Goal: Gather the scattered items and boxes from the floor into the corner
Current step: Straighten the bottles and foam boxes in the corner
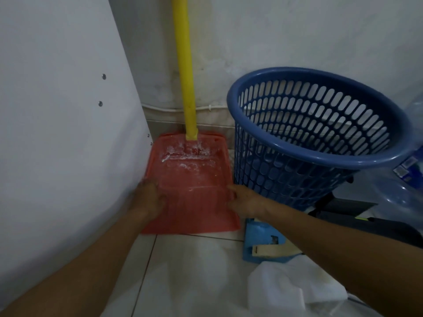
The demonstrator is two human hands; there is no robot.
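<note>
A red dustpan [190, 177] with a yellow handle [184, 65] stands in the corner, its handle leaning up against the wall and white dust in its tray. My left hand [150, 197] grips the pan's left edge. My right hand [246, 201] grips its right edge. A blue slotted basket [306, 138] stands tilted just right of the pan, close to my right hand. A blue flat box [263, 243] lies on the floor under my right forearm.
A white panel [64, 133] walls in the left side. At the far right lie a clear plastic bottle [409, 170] and dark items [348, 213]. White cloth or plastic [295, 289] covers the tiled floor [187, 271] in front.
</note>
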